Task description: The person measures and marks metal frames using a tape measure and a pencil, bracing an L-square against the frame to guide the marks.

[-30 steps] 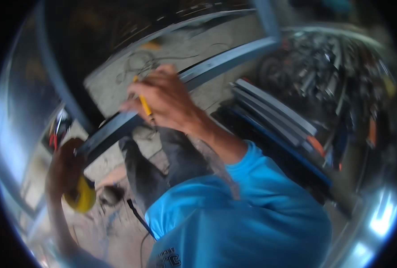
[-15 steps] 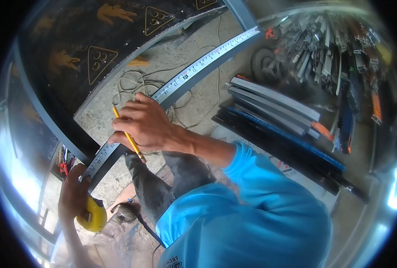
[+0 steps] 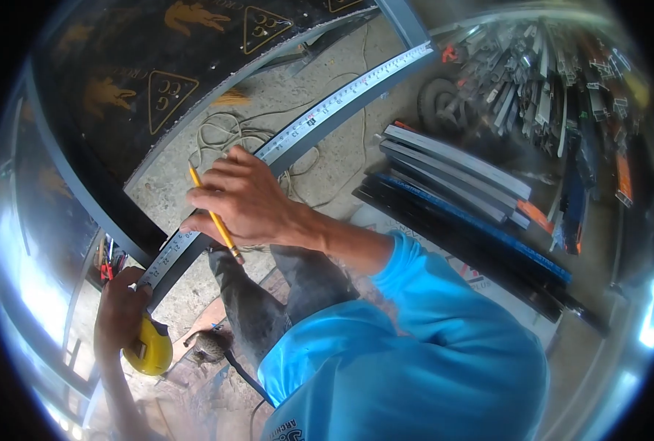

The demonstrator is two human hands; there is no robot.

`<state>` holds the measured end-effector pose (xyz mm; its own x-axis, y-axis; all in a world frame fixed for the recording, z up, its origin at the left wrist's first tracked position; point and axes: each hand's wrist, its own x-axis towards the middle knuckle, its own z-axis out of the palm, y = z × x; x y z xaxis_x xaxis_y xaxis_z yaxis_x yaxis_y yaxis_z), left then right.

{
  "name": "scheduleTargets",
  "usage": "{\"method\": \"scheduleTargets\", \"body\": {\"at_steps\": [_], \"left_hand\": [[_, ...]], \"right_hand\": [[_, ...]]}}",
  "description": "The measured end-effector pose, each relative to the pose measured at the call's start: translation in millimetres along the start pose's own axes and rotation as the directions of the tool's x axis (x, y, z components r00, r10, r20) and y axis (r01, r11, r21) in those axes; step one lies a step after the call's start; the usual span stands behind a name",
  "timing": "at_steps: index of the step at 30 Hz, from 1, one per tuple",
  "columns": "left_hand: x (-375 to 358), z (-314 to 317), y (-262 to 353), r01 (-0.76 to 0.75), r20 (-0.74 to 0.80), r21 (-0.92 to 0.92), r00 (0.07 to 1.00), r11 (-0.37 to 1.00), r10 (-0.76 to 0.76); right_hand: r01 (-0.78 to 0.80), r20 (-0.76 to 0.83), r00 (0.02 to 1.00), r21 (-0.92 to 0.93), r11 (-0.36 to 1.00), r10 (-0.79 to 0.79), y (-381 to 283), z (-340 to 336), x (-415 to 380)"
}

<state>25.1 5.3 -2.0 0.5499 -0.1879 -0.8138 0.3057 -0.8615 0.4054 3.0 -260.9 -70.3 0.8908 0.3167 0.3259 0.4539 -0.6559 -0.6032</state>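
Observation:
A grey metal bar (image 3: 297, 149) runs diagonally, with the white blade of a tape measure (image 3: 327, 107) stretched along its top. My right hand (image 3: 242, 198) is closed over the bar and blade near the middle, with a yellow pencil (image 3: 222, 231) held between its fingers. At the bar's lower left end, my left hand (image 3: 122, 312) is closed around the yellow tape case (image 3: 152, 347); its palm side is hidden. The blade's far end lies at the upper crosspiece of the frame (image 3: 404, 26).
Dark printed boards (image 3: 128, 73) lie at the upper left. Coiled cord (image 3: 227, 132) rests on the floor. Black and grey profiles (image 3: 459, 228) are stacked at the right, below many bundled metal lengths (image 3: 533, 73). A power tool (image 3: 211, 344) sits near my feet.
The view has shifted slightly. The tape case in my left hand sits a little higher and further left. My right hand keeps its place on the bar with the pencil.

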Motion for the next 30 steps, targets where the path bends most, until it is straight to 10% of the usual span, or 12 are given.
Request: {"method": "scheduleTargets", "body": {"at_steps": [6,7,9,14,30], "left_hand": [[3.9,3.2,-24.1,-0.174,-0.061,0.224,0.980,0.959,0.192],[-0.6,-4.2,11.8,0.053,0.034,0.210,0.998,0.976,-0.061],[3.0,2.6,-16.4,-0.060,-0.025,0.171,0.998,0.983,0.066],[5.5,0.4,-14.7,-0.172,0.076,0.108,0.983,0.979,0.165],[2.7,4.0,-13.4,-0.199,-0.013,0.112,0.979,0.974,0.202]], "right_hand": [[-0.072,-0.245,0.956,0.344,0.936,0.164,-6.5,-10.9,-2.3],[-0.288,-0.048,0.915,0.616,0.733,0.400,-21.7,-20.8,-2.3],[-0.336,0.152,0.932,0.708,0.622,0.330,-24.9,-35.7,-2.8],[-0.454,0.385,0.889,0.668,0.590,0.248,-47.7,-4.2,-8.9],[-0.121,0.183,0.983,0.584,0.803,0.015,-56.3,17.2,6.0]]}}
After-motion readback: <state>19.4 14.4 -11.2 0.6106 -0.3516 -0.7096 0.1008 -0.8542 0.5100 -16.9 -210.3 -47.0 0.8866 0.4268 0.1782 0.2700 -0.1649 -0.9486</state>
